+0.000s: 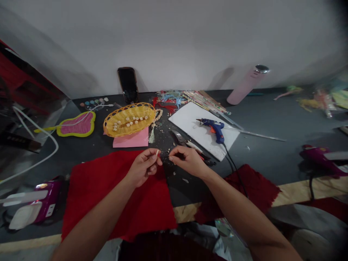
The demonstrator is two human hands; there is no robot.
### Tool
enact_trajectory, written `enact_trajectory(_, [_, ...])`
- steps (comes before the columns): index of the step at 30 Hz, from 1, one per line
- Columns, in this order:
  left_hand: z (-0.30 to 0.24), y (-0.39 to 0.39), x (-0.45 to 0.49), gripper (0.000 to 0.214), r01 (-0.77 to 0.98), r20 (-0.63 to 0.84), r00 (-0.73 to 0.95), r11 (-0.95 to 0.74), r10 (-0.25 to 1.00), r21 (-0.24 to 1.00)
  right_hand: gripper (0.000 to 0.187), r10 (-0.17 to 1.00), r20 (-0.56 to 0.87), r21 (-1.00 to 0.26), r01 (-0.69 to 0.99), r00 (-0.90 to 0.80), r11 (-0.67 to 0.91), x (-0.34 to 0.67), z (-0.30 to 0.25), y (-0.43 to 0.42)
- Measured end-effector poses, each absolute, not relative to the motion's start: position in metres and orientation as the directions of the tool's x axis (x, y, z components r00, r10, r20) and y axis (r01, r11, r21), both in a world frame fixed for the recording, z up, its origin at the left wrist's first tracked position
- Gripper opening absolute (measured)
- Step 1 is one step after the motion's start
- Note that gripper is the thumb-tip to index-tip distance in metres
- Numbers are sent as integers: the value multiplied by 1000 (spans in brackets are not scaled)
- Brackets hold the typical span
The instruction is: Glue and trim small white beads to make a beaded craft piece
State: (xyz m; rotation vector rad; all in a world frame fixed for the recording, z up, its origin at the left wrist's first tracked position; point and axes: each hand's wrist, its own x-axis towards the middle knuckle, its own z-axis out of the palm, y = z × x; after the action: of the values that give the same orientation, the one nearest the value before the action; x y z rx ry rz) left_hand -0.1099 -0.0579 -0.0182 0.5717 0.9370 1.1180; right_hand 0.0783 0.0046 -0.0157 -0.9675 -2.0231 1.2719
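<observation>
Above the red cloth (108,195), my left hand (144,166) pinches a small cream-coloured stick-like piece (157,152) between thumb and fingers. Just to its right, my right hand (187,159) is closed in a pinch over the dark table; whatever lies between its fingertips is too small to make out. Pliers (178,137) lie right behind my right hand, partly hidden by it. A yellow woven basket (130,130) with several small pale pieces stands beyond my left hand, partly on pink paper (130,142). Pale crumbs are scattered on the table between basket and pliers.
A blue glue gun (217,130) rests on a white board (187,116), its cord running toward the front edge. A phone (128,85) leans on the wall; a pink bottle (246,87) stands at back right. Purple devices sit at left (49,203) and right (323,159).
</observation>
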Motion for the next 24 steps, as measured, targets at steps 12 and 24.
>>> enact_trajectory(12, [-24, -60, -104, 28, -353, -327, 171, 368, 929, 860, 17, 882, 60, -997, 9, -468, 73, 63, -20, -5])
enact_trajectory(24, [-28, -64, -101, 32, -250, -331, 114, 350, 937, 903, 19, 892, 173, -976, 46, -417, 211, 59, -26, -12])
